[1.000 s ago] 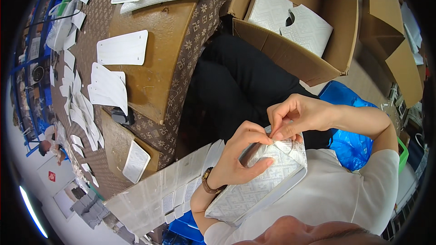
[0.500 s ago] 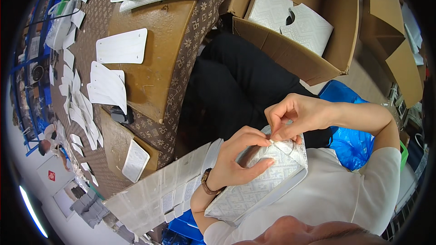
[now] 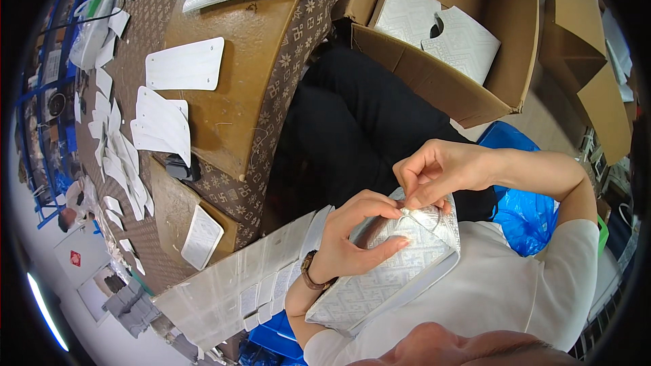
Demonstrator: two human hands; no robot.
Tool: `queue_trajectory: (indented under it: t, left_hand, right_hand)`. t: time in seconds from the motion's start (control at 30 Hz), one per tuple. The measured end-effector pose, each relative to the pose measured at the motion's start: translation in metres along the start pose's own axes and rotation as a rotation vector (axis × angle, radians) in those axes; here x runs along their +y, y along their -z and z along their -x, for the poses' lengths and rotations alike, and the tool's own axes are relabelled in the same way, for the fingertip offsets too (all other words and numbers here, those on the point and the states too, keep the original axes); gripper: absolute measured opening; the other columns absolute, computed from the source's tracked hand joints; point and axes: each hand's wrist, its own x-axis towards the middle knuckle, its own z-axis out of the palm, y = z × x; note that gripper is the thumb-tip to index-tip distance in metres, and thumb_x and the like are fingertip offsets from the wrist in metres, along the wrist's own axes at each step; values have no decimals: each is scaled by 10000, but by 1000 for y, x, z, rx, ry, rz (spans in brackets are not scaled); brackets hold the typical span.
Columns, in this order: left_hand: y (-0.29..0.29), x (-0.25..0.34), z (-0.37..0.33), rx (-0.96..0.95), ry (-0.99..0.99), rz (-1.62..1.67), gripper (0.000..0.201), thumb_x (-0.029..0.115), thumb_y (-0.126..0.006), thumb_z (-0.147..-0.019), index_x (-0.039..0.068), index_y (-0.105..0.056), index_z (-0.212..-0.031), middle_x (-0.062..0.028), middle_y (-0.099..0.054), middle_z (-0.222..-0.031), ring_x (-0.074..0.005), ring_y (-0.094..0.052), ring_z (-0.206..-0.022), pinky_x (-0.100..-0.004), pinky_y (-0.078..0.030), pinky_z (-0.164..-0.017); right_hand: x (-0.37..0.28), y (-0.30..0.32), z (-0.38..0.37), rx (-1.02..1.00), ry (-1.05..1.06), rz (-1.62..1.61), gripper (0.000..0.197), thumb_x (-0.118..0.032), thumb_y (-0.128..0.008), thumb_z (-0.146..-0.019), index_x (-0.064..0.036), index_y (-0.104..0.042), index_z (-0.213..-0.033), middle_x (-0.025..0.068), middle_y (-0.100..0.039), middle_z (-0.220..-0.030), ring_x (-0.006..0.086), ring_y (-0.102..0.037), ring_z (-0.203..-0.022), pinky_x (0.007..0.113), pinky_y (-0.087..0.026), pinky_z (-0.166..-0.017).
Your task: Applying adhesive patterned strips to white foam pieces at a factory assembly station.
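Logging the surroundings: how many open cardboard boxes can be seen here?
2. One cardboard box sits beyond the person's lap, holding silver patterned pieces; a second box stands to its right at the picture's edge. Others may be out of view.

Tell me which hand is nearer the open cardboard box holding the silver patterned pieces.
Right. The right hand pinches the top edge of the silver patterned bag, just below the cardboard box. The left hand grips the bag lower down, farther from it.
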Motion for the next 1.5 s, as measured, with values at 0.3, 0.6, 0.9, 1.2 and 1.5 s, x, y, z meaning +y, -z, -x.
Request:
queue_trajectory:
  t: [0.3, 0.6, 0.9, 1.2, 1.5]
  left_hand:
    - [-1, 6, -3, 12, -81, -105, 413, 24, -861, -658, 18, -666, -1022, -154, -684, -997, -231, -672, -889, -298, -522, -771]
    - [2, 21, 4, 59, -148, -192, 388, 25, -867, -664, 5, -676, -1002, -181, -698, -994, -265, -692, -903, -325, -546, -783]
    - [0, 7, 7, 89, -157, -218, 321, 42, -840, -720, 6, -681, -996, -147, -700, -997, -231, -696, -907, -298, -544, -801]
    - [1, -1, 15, 132, -158, -230, 306, 68, -823, -753, 7, -678, -1016, -134, -699, -1017, -222, -698, -921, -289, -547, -808]
    - [-1, 11, 15, 91, -156, -240, 280, 68, -796, -787, 0, -670, -1027, -132, -695, -1029, -222, -687, -947, -293, -540, -840]
  right_hand:
    - [-8, -2, -4, -23, -53, 61, 171, -83, -710, -882, 13, -628, -766, -12, -519, -787, 53, -598, -651, 203, -518, -525]
    - [-11, -13, -1, -29, -1, 100, 151, -103, -706, -881, -20, -607, -801, -14, -565, -752, 44, -593, -653, 209, -507, -534]
    - [1, -9, -6, 24, 68, 200, 169, -197, -664, -917, -83, -606, -805, -50, -546, -686, 14, -501, -590, 182, -421, -509]
    - [0, -22, -8, 117, 95, 247, 169, -214, -665, -908, -85, -608, -815, -56, -533, -668, 15, -454, -583, 186, -358, -505]
    - [14, -26, -1, 205, 170, 259, 111, -161, -669, -911, -97, -613, -838, -70, -580, -807, 1, -494, -690, 165, -382, -553]
